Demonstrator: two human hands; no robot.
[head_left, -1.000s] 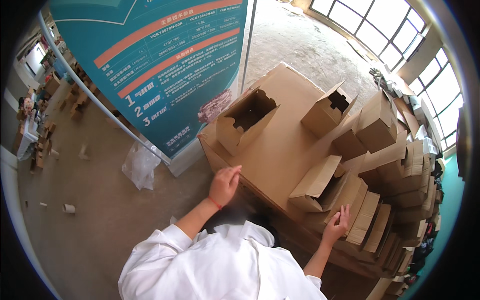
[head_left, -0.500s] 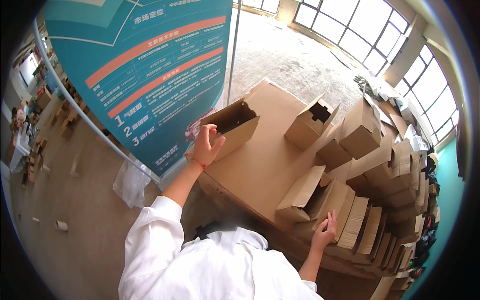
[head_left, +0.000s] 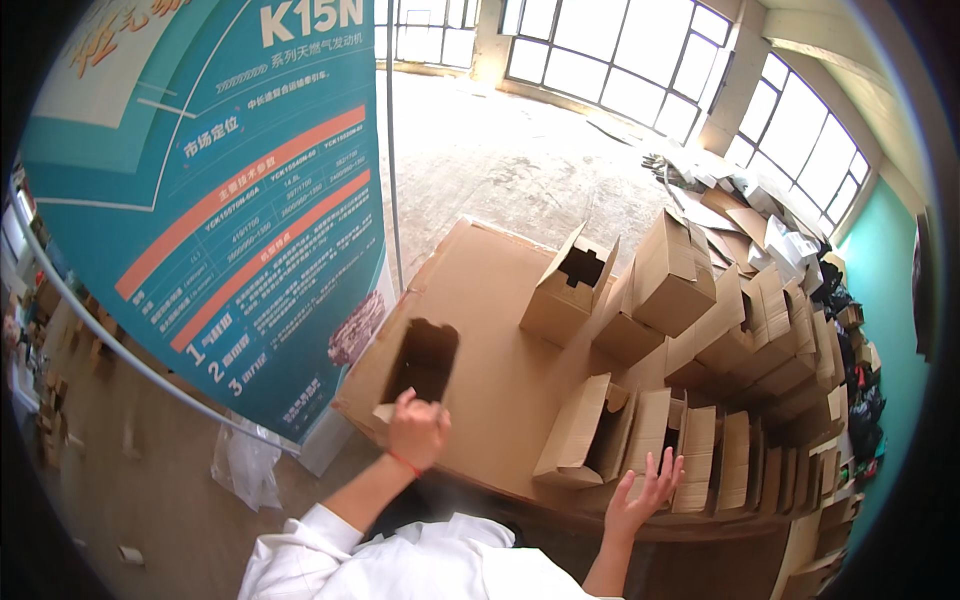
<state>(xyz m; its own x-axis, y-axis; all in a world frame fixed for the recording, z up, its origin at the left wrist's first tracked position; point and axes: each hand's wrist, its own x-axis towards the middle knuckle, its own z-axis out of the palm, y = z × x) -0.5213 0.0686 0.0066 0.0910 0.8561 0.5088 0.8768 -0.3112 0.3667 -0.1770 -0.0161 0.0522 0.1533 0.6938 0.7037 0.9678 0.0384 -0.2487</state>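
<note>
An open-topped cardboard box [head_left: 428, 362] stands at the left side of a table with a brown cardboard top [head_left: 485, 350]. My left hand [head_left: 418, 430] is at this box's near end, fingers curled in over its edge; the fingertips are partly hidden. To the right, my right hand [head_left: 645, 495] has its fingers spread and holds nothing. It hovers in front of a row of open boxes, nearest to a narrow upright box [head_left: 655, 432]. Left of that one, another open box [head_left: 575, 440] leans with its flaps up.
A tall teal banner [head_left: 250, 230] on a metal frame borders the table's left side. Farther back on the table are an open box [head_left: 560, 300] and a closed-looking box [head_left: 672, 280]. Several more boxes crowd the right side. Clear plastic sheeting [head_left: 247, 462] lies on the floor.
My left hand has gone from open beside the left box to curled over its near end, and that box has turned. My right hand's fingers have spread. The view has shifted.
</note>
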